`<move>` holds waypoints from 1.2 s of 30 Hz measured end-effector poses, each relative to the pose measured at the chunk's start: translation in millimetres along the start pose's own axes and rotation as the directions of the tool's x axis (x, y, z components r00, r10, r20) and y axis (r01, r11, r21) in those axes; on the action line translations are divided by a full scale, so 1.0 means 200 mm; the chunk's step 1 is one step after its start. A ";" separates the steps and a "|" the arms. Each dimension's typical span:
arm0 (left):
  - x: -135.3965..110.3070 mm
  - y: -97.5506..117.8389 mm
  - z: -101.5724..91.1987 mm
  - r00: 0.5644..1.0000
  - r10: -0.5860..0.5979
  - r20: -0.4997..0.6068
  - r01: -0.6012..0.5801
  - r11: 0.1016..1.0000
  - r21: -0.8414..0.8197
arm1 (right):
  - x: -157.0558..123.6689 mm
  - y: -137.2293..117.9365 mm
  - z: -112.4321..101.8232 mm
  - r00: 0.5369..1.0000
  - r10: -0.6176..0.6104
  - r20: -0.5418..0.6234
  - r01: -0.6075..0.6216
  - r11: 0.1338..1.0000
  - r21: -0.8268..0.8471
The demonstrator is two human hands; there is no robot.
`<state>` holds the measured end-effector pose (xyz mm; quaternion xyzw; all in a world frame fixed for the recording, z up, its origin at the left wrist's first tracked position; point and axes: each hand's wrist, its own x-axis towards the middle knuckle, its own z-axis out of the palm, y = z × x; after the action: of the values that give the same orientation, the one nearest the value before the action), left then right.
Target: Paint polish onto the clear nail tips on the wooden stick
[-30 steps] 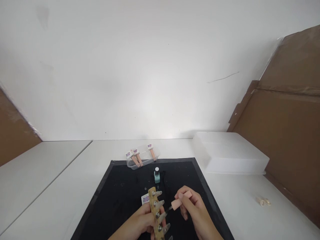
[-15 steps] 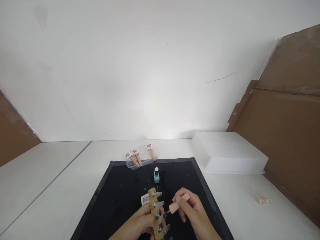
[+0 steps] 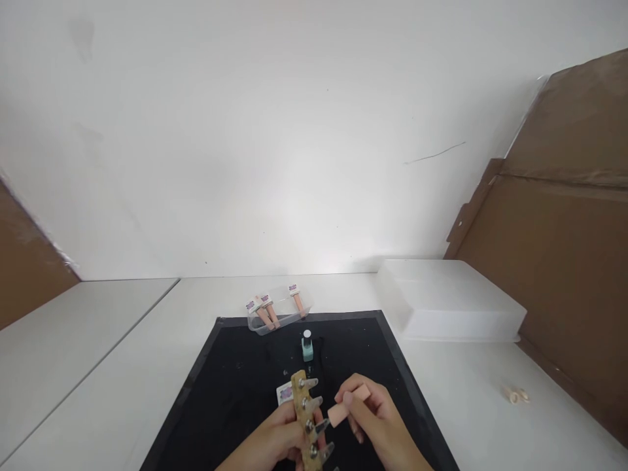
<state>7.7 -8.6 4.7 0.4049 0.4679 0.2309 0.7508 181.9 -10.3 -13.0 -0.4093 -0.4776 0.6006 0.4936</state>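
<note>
My left hand is closed around a wooden strip, held slanting upright. Several clear nail tips stick out from its right side on small metal mounts. Between the thumb and fingers of my right hand is the pink cap of a nail polish brush. The cap's lower end is close beside one of the middle nail tips; the bristles are hard to make out there. Behind the strip, a white nail polish bottle with a purple flower label is partly hidden. A small teal bottle stands farther back.
At the mat's back edge, a clear tray holds pink-capped bottles with flower labels. A black mat lies under my hands. A white box-like cover and small beige rings are at right.
My right hand has moved the pink cap slightly left and down, nearer the nail tip. The brush stem visible before is now mostly out of sight. My left hand and the strip are nearly still.
</note>
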 end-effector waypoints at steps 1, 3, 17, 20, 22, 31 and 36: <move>0.00 0.00 0.00 1.000 0.002 0.000 -0.002 1.000 -0.004 | 0.00 0.00 0.00 0.999 -0.002 -0.034 0.002 1.000 -0.001; -0.01 0.00 0.00 1.000 0.011 0.005 -0.011 1.000 -0.014 | 0.01 0.01 -0.01 0.995 -0.017 -0.099 0.019 1.000 0.016; -0.01 -0.02 0.00 0.997 0.055 0.060 -0.055 0.998 -0.013 | -0.02 -0.04 0.00 0.998 0.021 -0.053 -0.009 0.974 0.227; -0.02 -0.01 0.01 0.997 0.051 0.059 -0.050 0.998 -0.023 | -0.03 -0.05 0.00 0.999 0.013 -0.049 0.002 0.955 0.297; -0.03 -0.01 0.01 0.997 0.051 0.059 -0.050 0.998 -0.024 | -0.03 -0.05 -0.01 0.999 0.013 -0.039 0.001 0.943 0.333; -0.03 0.00 0.00 0.998 0.048 0.042 -0.047 0.999 -0.027 | -0.05 -0.06 0.01 0.998 0.010 0.056 -0.028 0.942 0.335; -0.01 -0.01 -0.01 0.998 0.055 0.036 -0.053 0.998 -0.044 | -0.05 -0.08 0.02 0.998 -0.062 0.025 0.052 0.955 0.292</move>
<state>5.5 -11.0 4.1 0.4053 0.4379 0.2536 0.7613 183.9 -19.8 2.8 -0.3080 -0.4036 0.6569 0.5575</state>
